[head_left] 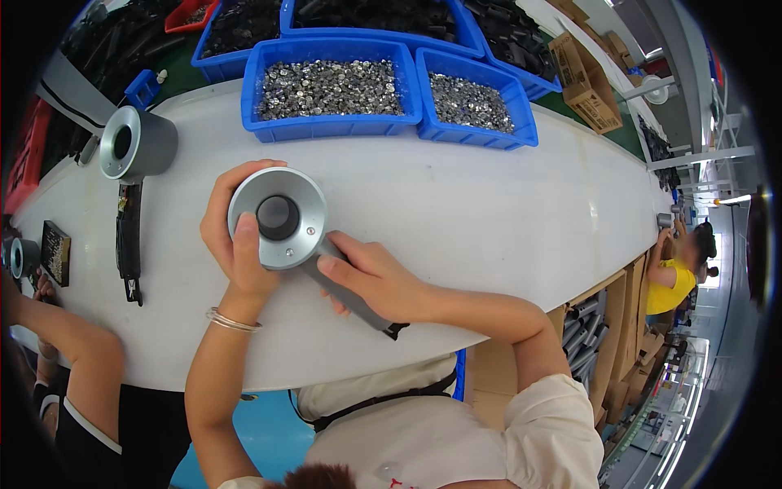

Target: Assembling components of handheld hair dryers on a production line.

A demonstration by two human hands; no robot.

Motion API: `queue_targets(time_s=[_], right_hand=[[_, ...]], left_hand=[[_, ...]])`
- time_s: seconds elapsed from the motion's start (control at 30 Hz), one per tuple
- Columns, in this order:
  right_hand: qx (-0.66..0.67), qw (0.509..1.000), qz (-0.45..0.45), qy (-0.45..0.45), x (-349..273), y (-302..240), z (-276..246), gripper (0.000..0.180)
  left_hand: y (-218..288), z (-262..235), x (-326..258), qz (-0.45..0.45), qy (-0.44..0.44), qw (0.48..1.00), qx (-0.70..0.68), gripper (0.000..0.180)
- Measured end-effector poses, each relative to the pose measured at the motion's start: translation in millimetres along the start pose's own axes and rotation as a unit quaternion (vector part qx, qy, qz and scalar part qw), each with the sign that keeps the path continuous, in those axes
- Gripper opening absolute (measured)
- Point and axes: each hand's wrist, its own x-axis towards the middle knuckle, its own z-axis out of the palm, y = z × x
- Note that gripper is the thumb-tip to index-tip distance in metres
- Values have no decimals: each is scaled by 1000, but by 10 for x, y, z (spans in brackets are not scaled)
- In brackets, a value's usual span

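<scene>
Above the white table I hold a silver-grey hair dryer body (312, 194), its round open end facing up with a dark round centre inside. My left hand (236, 232) wraps the round head from the left, thumb across the rim. My right hand (376, 281) grips the upper part of the grey handle (358, 308), which slants toward the lower right. Dark material shows at the handle's far tip. Some of the fingers of both hands are hidden behind the body.
On the table (489, 220) at left lies another hair dryer (155, 143) with a black exposed handle core (129, 236). Blue bins of small metal parts (330, 122) (476, 134) line the back. A co-worker's arm (73, 326) reaches in at left. A carton of grey handles (582, 334) stands at right.
</scene>
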Motion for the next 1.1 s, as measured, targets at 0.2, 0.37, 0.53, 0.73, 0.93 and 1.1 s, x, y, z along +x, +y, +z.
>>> queue_targets(time_s=[0.2, 0.37, 0.53, 0.73, 0.93, 1.1], right_hand=[[-400, 846, -234, 263, 196, -502, -837, 19], [-594, 738, -140, 288, 520, -967, -2001, 18], [-631, 724, -66, 273, 574, -987, -1994, 16], [-601, 713, -119, 341, 512, -922, -1993, 17], [-428, 810, -156, 369, 303, -896, -1828, 22], [-8, 968, -181, 171, -181, -543, -1228, 18]], left_hand=[[-80, -39, 11, 21, 26, 998, 48, 41], [-27, 13, 20, 18, 24, 998, 63, 35], [24, 42, 18, 20, 18, 996, 88, 31], [-151, -185, 172, 22, -64, 998, 10, 40], [-181, -207, 134, -31, -105, 993, -42, 43], [-61, -113, 68, -33, -62, 998, -8, 35]])
